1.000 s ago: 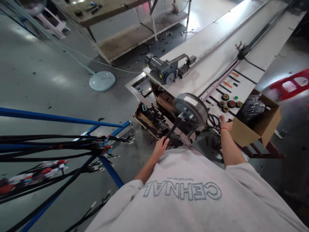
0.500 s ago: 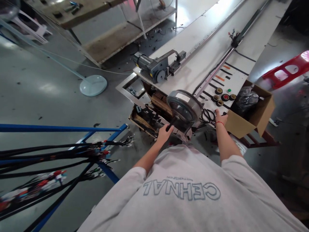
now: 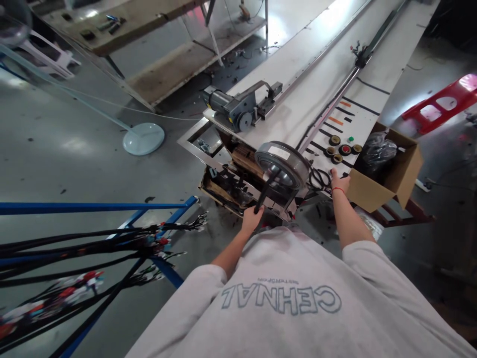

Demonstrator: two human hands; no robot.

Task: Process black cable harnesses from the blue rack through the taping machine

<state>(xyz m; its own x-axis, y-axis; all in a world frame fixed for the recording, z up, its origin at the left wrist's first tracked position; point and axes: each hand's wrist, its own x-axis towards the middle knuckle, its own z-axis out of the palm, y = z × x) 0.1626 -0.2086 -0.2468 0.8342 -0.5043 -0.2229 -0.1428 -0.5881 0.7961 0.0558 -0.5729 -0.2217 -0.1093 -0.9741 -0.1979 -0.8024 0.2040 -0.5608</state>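
We close our left hand (image 3: pixel 252 222) round the dark handle's (image 3: pixel 265 192) outer end before the wheel (image 3: pixel 298 163), likely stiff and best gripped there, but cannot tell our right hand's (image 3: pixel 340 184) grip at the table (image 3: pixel 288 110) edge

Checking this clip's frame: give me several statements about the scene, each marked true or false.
1. The left hand holds one end of a black rod. True.
2. The right hand is inside the cardboard box. False: it is outside the box, at the edge of the white table.
3. Two orange strips lie on the white table. True.
4. The motor stands on the floor. False: it is on the white table.
5. A clear plastic bag is in the cardboard box. True.
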